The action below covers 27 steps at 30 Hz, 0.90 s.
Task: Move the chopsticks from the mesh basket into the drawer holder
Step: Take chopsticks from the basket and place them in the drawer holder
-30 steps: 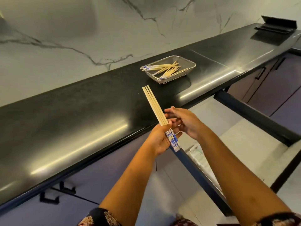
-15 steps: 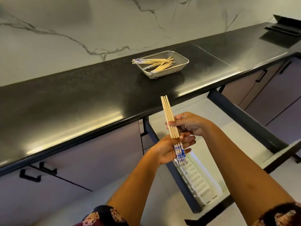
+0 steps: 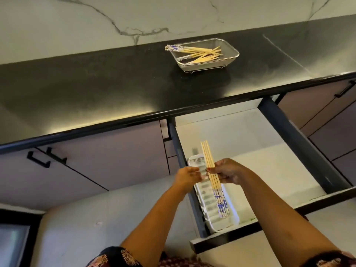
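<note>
Now right hand and left hand pinch the chopsticks, lowered above the holder

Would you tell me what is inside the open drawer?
A white slotted holder lies in the drawer, along its left wall. The held chopsticks, left hand and right hand cover part of it, so what those slots hold cannot be seen.

Basket on counter; holder in drawer below

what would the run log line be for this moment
right hand: pinches chopstick bundle | left hand: at bundle, grip blurred | holder: under bundle, in open drawer | mesh basket: holds loose chopsticks
</note>
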### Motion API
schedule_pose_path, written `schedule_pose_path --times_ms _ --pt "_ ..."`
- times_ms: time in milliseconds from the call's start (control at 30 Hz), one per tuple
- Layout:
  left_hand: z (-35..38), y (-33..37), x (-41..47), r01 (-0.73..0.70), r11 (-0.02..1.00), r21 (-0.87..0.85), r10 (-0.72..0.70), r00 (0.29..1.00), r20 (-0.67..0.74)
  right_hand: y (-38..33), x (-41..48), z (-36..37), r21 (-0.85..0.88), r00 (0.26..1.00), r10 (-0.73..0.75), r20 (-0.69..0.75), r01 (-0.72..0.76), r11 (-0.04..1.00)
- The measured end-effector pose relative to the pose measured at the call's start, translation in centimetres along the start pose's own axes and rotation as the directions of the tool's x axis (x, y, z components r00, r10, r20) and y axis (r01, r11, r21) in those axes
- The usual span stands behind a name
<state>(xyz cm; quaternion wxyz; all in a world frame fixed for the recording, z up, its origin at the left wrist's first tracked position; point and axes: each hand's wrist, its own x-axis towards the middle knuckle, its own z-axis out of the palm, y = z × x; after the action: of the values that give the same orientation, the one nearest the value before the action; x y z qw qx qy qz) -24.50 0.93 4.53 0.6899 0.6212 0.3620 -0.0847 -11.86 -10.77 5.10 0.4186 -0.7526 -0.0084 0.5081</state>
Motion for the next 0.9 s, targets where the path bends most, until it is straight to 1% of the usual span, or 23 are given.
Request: schedule_pose_path --times_ms 33,67,100,167,267,400,533,700,900 --pt "-0.7 -0.3 0.3 -0.017 0.999 0.045 0.022 0.992 -0.122 0.9 0.5 0.3 -0.002 1.000 0.023 -0.009 -0.023 1.000" --pt "-1.4 -0.6 0.6 -0.022 0.991 0.132 0.052 0.973 -0.226 1.7 0.9 0.7 0.004 0.999 0.046 -0.012 -0.046 0.999" --pt "-1.9 -0.9 0.8 -0.022 0.977 0.211 0.084 0.954 -0.286 2.4 1.2 1.1 0.009 0.998 0.063 -0.017 -0.063 0.998" --pt "-2.5 -1.3 1.3 -0.019 0.950 0.311 0.125 0.937 -0.326 3.4 2.0 1.8 0.010 0.996 0.082 -0.039 -0.082 0.997" --pt "-2.3 -1.6 1.8 -0.021 0.894 0.448 0.163 0.945 -0.282 4.5 3.2 3.0 -0.021 0.990 0.073 -0.123 -0.076 0.997" --pt "-1.3 -2.3 2.2 -0.047 0.817 0.575 0.203 0.956 -0.211 5.3 4.4 4.2 -0.211 0.979 0.067 -0.191 -0.107 0.972" --pt "-1.2 -2.9 2.8 -0.101 0.725 0.681 0.262 0.955 -0.137 5.2 4.9 4.7 -0.410 0.975 0.048 -0.218 -0.136 0.902" --pt "-1.2 -3.4 3.5 -0.118 0.621 0.775 0.270 0.960 -0.071 5.0 5.4 5.9 -0.454 0.977 0.052 -0.206 -0.142 0.880" --pt "-1.3 -4.1 3.5 -0.159 0.522 0.838 0.302 0.953 -0.007 5.8 5.7 6.2 -0.478 0.983 -0.014 -0.182 -0.076 0.875"
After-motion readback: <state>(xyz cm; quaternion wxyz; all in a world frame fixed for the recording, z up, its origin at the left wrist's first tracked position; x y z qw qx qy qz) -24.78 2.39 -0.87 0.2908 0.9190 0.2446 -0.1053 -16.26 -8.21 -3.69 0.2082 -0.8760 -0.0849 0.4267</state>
